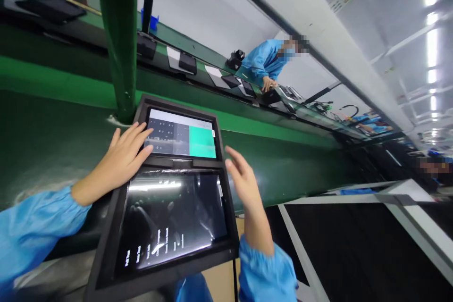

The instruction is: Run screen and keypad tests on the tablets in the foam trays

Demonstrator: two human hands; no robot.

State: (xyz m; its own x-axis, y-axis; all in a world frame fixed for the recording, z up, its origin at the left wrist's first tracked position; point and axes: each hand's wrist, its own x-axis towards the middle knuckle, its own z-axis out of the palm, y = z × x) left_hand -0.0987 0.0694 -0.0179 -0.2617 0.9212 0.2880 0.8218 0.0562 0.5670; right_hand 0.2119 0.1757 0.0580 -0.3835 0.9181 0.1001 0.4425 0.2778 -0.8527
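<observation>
Two bare hands are in view: the left hand [122,158] and the right hand [242,179]. Between them lies one black tray [106,245] holding two tablets: one lit tablet [182,139] by the fingertips, one dark tablet [173,217] nearer the wrists.

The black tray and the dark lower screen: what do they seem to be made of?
Black tray: probably matte foam or moulded plastic; dull, no glare, thick soft-looking rim.
Lower screen: glossy glass, apparently under clear film; it mirrors ceiling lights, and wrinkles show near its top edge.
</observation>
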